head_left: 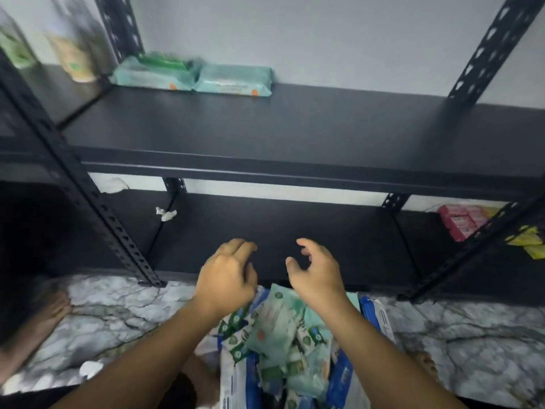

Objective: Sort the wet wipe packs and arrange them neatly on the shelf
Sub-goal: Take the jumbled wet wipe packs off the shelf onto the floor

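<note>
We face a pale grey wall (324, 39) with a black slotted-steel rack (483, 51) standing against it on a white marble-pattern floor (472, 343). We see 2 long black boards of the rack: the upper shelf (265, 128) and the lower shelf (295, 225).

On the floor just in front of the lower shelf sits 1 white-and-blue bag (236, 376), heaped with green and teal wet wipe packs (274, 329); they overlap too much for us to count.

Our 2 hands hover over the bag's far end, near each other but apart. The left hand (227, 276) shows its back, fingers loosely bent together, and holds nothing. The right hand (315, 276) has its fingers spread and hooked, also empty.

At the far left of the upper shelf lie 2 teal packs, the left teal pack (153, 73) touching the right teal pack (236, 79), with 1 green pack (162, 59) at the back of the left one; whether it lies on or behind it we cannot tell.

At the right end of the lower level are stacked pink packs (460, 219), too blurred to count, and beside them 2 yellow packs (528, 240). To the upper left stand 2 blurred pouches, 1 green pouch (14, 45) and 1 beige pouch (73, 60).

1 bare foot (50, 314) rests on the floor at left. 1 white crumpled scrap (166, 214) lies on the lower shelf.
</note>
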A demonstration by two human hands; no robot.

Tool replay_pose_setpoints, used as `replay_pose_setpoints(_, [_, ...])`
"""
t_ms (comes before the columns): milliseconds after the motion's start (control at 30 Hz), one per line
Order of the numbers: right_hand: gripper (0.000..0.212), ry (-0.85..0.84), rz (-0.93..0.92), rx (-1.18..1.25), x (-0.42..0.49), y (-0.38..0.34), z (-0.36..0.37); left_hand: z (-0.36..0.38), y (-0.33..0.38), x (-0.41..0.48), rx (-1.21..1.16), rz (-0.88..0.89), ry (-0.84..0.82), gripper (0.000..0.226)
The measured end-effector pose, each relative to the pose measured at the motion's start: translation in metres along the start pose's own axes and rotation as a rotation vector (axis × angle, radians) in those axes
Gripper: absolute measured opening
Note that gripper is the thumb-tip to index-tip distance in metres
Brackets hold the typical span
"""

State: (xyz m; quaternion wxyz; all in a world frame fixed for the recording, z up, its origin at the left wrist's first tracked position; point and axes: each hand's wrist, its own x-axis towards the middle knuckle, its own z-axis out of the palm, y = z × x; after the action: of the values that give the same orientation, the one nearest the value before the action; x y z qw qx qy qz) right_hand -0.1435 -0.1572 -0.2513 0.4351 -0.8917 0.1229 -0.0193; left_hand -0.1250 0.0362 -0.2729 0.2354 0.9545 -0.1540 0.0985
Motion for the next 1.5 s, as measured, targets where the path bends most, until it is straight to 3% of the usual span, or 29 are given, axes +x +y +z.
replay_pose_setpoints(200, [0.026, 0.258, -0.647, 0.071, 0.028, -0.119, -0.042, -0.124, -0.017, 0.037, 0.032, 0.124, 0.253, 0.034])
replay_pose_setpoints(300, [0.027, 0.297, -0.777, 0.038, 0.055, -0.163, -0.054, -0.169, -0.027, 0.059, 0.064, 0.175, 0.353, 0.031])
replay_pose_setpoints(567, [0.042, 0.13, -0.615, -0.189, 0.174, -0.236, -0.037, -0.215, -0.083, 0.17, 0.206, 0.154, 0.357, 0.039])
replay_pose_setpoints(767, [0.065, 0.055, -0.544, -0.393, 0.263, -0.26, -0.005, -0.216, -0.135, 0.263, 0.26, -0.158, 0.178, 0.06])
replay_pose_setpoints(867, [0.076, 0.025, -0.472, -0.63, 0.296, -0.263, 0.009, -0.217, -0.169, 0.303, 0.32, -0.29, 0.148, 0.07])
replay_pose_setpoints(967, [0.078, 0.113, -0.467, -0.773, 0.313, -0.264, 0.021, -0.217, -0.194, 0.324, 0.327, -0.341, 0.129, 0.07])
replay_pose_setpoints(1067, [0.081, 0.183, -0.474, -0.858, 0.32, -0.274, 0.024, -0.217, -0.2, 0.33, 0.412, -0.343, 0.102, 0.072])
replay_pose_setpoints(1167, [0.076, 0.148, -0.441, -0.911, 0.321, -0.283, 0.016, -0.224, -0.196, 0.326, 0.453, -0.296, 0.079, 0.071])
replay_pose_setpoints(1500, [0.065, 0.149, -0.371, -0.734, 0.27, -0.244, -0.01, -0.236, -0.167, 0.274, 0.154, -0.161, 0.012, 0.054])
